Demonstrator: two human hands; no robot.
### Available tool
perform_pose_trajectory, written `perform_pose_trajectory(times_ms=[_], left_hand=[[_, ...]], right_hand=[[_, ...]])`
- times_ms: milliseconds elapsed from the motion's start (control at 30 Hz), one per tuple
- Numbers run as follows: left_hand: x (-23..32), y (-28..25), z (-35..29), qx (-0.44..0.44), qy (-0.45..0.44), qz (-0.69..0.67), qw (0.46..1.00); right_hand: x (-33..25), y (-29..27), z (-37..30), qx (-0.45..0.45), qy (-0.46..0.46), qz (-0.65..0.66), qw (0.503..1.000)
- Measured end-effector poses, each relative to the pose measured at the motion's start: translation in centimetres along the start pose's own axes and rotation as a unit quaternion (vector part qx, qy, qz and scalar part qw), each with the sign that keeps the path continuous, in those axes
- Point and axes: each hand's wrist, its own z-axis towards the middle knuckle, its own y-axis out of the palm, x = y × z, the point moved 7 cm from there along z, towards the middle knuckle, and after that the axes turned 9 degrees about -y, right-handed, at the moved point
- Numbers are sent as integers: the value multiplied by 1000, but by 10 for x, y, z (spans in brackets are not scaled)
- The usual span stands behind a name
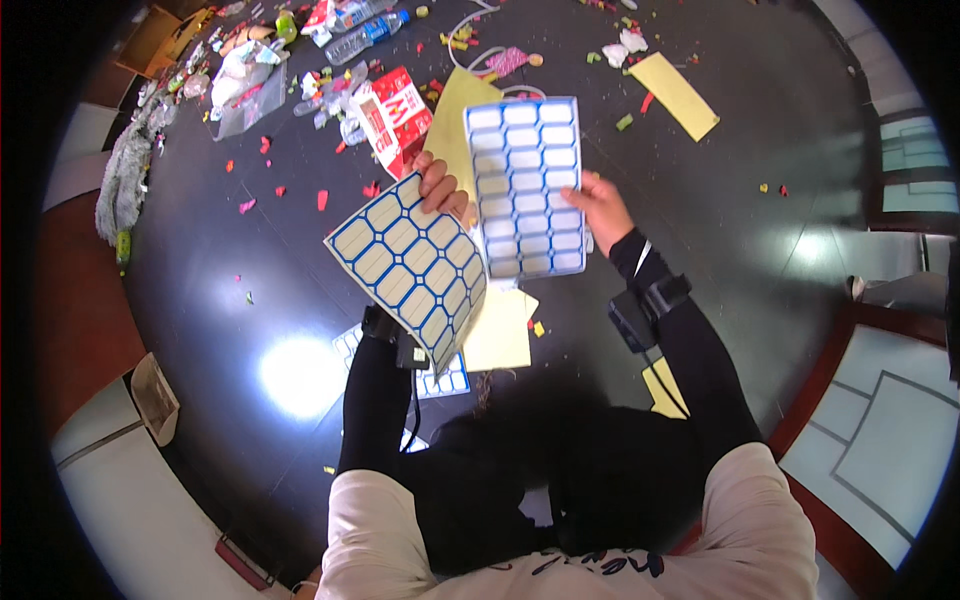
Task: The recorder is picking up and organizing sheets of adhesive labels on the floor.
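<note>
Two sheets of blank labels with blue borders are held up in front of me. My left hand [441, 188] is closed on the top edge of a tilted, slightly curled label sheet [408, 250]. In my right hand [601, 207], the thumb lies over the right edge of a paler label sheet [524, 180], which hangs nearly upright. Whether that one is a single sheet or several together, I cannot tell. Below them on the floor lie yellow paper [500, 335] and more label sheets [445, 382], partly hidden by my left arm and the held sheet.
Beyond my hands lie a red and white paper bag [402, 112], a plastic bottle [367, 38] and crumpled plastic [247, 80]. A yellow strip [675, 95] lies at the far right. Colourful scraps dot the dark floor [740, 260]. Framed panels [885, 430] stand at right.
</note>
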Motion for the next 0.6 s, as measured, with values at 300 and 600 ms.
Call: perform_pose_trajectory(times_ms=[300, 600], left_hand=[[-22, 10, 51, 116, -17, 79, 990], [-18, 4, 31, 286, -17, 123, 950]], right_hand=[[7, 36, -16, -74, 92, 78, 990], [16, 37, -22, -25, 78, 60, 995]])
